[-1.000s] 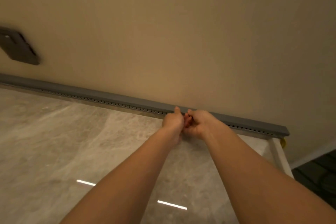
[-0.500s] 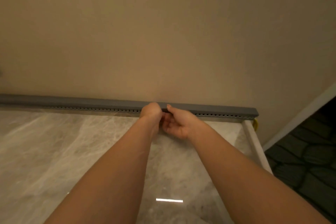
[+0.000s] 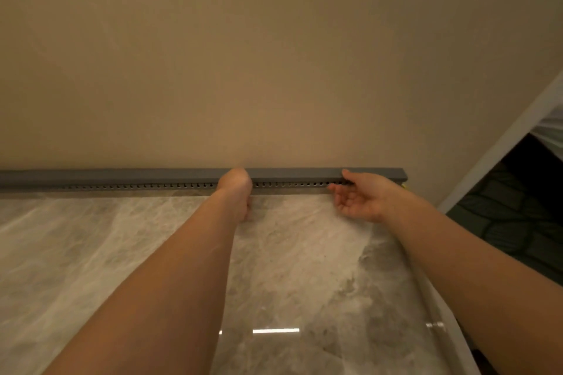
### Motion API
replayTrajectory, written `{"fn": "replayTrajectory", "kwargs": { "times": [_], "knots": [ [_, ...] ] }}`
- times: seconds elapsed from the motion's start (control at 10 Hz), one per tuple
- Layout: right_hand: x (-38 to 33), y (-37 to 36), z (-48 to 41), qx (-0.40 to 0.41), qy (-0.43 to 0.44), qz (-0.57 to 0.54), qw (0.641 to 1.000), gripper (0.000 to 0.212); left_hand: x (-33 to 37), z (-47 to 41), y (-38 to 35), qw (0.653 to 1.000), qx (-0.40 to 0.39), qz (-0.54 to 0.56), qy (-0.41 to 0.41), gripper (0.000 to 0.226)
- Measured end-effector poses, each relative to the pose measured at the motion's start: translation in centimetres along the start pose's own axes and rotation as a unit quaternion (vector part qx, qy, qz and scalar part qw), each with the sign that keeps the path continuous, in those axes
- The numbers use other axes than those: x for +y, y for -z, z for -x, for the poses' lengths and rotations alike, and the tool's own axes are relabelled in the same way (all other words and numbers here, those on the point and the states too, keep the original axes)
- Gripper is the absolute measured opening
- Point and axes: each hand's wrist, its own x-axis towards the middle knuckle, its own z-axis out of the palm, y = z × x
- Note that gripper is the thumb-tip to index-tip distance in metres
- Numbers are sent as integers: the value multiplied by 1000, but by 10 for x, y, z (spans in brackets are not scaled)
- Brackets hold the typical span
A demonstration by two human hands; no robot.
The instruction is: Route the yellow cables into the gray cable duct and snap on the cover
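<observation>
- The gray cable duct [image 3: 122,184] lies along the foot of the wall, right under both hands. It runs far out past the left hand [image 3: 236,192] and stops just beyond the right hand [image 3: 361,198].
- The cover [image 3: 289,174] is on top and looks flush between the two hands, so I judge this as the last of the snapping-on.
- Only a tip of yellow cable [image 3: 404,185] shows, at the duct's end just past the right hand. The rest is out of sight, presumably inside.
- The left hand is curled tight, back toward us, and sits against the duct. Its fingers are hidden, so I cannot tell whether it pinches the duct or only presses it.
- The right hand is relaxed and spread, palm up, with the thumb [image 3: 346,174] on top of the cover and the fingertips [image 3: 333,189] at the slotted side.
- To do this step well, squeeze thumb against fingers so the duct wall doesn't flex away. Work in short steps toward the end beyond the right hand, and listen for each click.
- Let the left hand anchor the seated stretch so it can't pop back up.
- Watch that yellow tip, because a strand caught under the cover's lip would stop the end from closing.
- Further out, the marble top [image 3: 91,253] lies beneath both forearms, the plain wall [image 3: 274,55] rises above the hands, and the dark floor [image 3: 502,216] is off beyond the right forearm.
</observation>
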Motion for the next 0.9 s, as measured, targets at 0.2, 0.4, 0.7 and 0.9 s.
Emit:
{"fn": "replayTrajectory", "kwargs": {
  "times": [0.2, 0.4, 0.7, 0.9],
  "knots": [
    [-2, -5, -5, 1, -4, -41, 999, 25, 1, 7, 4, 999, -19, -38, -4, 31],
    [5, -2, -9, -4, 17, -43, 999, 24, -5, 5, 6, 999, -23, -37, -18, 30],
    [22, -4, -19, 0, 89, -43, 995, 24, -18, 13, 10, 998, -49, 16, -26, 40],
    [43, -8, 1, 1, 145, 30, 989, 27, -40, 62, 24, 989, -77, -99, -83, 36]
  ]
}}
